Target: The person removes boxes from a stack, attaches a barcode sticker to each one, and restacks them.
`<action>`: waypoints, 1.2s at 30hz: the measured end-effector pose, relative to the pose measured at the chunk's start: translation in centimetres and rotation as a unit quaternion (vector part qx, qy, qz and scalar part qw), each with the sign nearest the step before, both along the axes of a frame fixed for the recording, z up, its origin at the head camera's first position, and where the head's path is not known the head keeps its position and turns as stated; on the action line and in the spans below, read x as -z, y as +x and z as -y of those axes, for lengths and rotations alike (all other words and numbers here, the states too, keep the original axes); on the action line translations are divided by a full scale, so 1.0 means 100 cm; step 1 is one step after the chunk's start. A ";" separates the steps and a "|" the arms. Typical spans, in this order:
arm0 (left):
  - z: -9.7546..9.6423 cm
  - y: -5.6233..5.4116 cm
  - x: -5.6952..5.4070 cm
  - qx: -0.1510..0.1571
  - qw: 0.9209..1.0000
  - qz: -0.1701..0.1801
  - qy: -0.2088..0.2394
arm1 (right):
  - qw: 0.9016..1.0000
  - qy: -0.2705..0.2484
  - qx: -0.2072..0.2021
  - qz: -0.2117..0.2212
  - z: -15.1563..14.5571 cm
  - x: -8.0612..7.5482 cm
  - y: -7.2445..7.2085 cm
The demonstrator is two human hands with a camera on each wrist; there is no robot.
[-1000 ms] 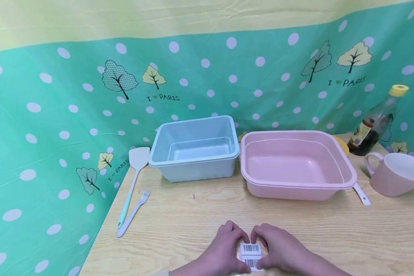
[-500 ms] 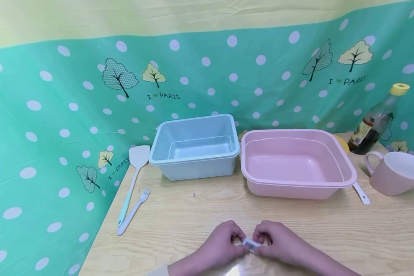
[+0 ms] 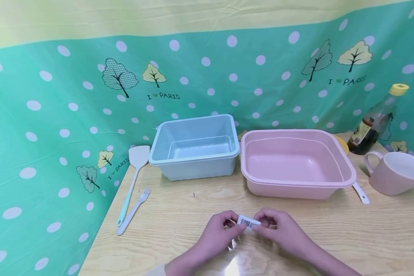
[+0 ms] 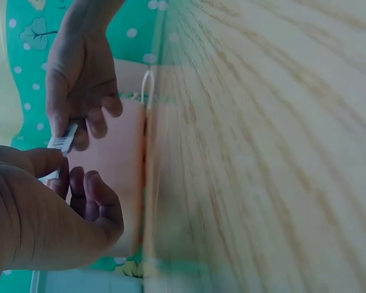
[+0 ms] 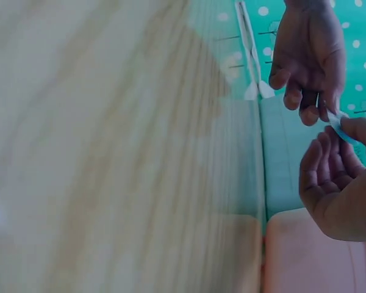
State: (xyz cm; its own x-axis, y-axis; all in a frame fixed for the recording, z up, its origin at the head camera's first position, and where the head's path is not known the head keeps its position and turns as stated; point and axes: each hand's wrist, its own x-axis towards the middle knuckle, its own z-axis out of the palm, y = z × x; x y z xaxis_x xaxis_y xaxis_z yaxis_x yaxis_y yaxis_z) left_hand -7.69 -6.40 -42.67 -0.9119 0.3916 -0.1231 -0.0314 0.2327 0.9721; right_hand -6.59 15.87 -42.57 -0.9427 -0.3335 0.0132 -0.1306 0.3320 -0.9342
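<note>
A small white piece with a printed barcode (image 3: pixel 248 222) is held up above the table between both hands. My left hand (image 3: pixel 218 230) pinches its left end between thumb and fingertips. At the other end my right hand (image 3: pixel 283 231) pinches it the same way. Side on, the barcode piece (image 4: pixel 63 141) looks thin in the left wrist view. The right wrist view shows only a pale sliver of the barcode piece (image 5: pixel 337 122) between the fingers. Its exact kind cannot be told, and the fingers cover its ends.
A blue basin (image 3: pixel 200 168) and a pink basin (image 3: pixel 293 191) stand beyond the hands. At left lie a spatula (image 3: pixel 132 176) and a fork (image 3: pixel 134 212). A mug (image 3: pixel 393 178), a sauce bottle (image 3: pixel 369 130) and a white handle (image 3: pixel 361 193) are at right.
Both hands have lifted the white piece off the table and moved it forward. Two barcodes showed on it at first; now one shows. Basins and utensils have stayed put.
</note>
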 end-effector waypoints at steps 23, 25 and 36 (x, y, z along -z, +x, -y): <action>-0.013 0.000 -0.010 -0.034 0.997 -0.032 0.064 | 0.994 -0.062 0.074 -0.048 0.014 -0.011 0.002; -0.014 0.000 -0.010 -0.032 0.997 -0.032 0.066 | 0.993 -0.069 0.070 -0.058 0.014 -0.010 0.002; -0.018 0.001 -0.011 -0.042 0.995 -0.042 0.084 | 0.992 -0.075 0.045 -0.091 0.014 -0.009 0.002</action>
State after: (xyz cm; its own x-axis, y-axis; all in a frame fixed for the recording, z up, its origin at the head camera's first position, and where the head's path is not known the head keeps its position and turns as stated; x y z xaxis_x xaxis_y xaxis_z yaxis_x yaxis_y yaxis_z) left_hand -7.61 -4.62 -41.53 -0.9469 0.3212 0.0161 0.0398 0.0673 0.9969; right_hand -6.34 14.48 -41.68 -0.9457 -0.2299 0.2298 -0.2785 0.2084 -0.9376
